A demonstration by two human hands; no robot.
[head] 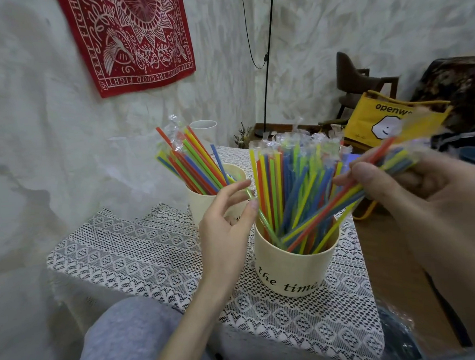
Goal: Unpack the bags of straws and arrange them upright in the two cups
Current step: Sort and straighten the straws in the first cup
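Two cream cups stand on a small table covered with white lace [142, 253]. The near cup [296, 269], lettered "the time", is packed with wrapped straws in several colours [285, 183]. The far cup [202, 205] holds a looser fan of straws [195, 165] leaning left. My left hand [227, 228] pinches a single green straw [262, 219] that slants into the near cup. My right hand [409, 195] grips a bundle of straws [347, 195] whose lower ends sit in the near cup while the tops tilt right and blur.
A white empty cup [203, 131] stands behind the far cup. A yellow bag [382, 121] and a brown chair [359, 81] are at the back right. A crumpled plastic bag [398, 333] lies at the table's near right. A black cable [267, 57] hangs down the wall.
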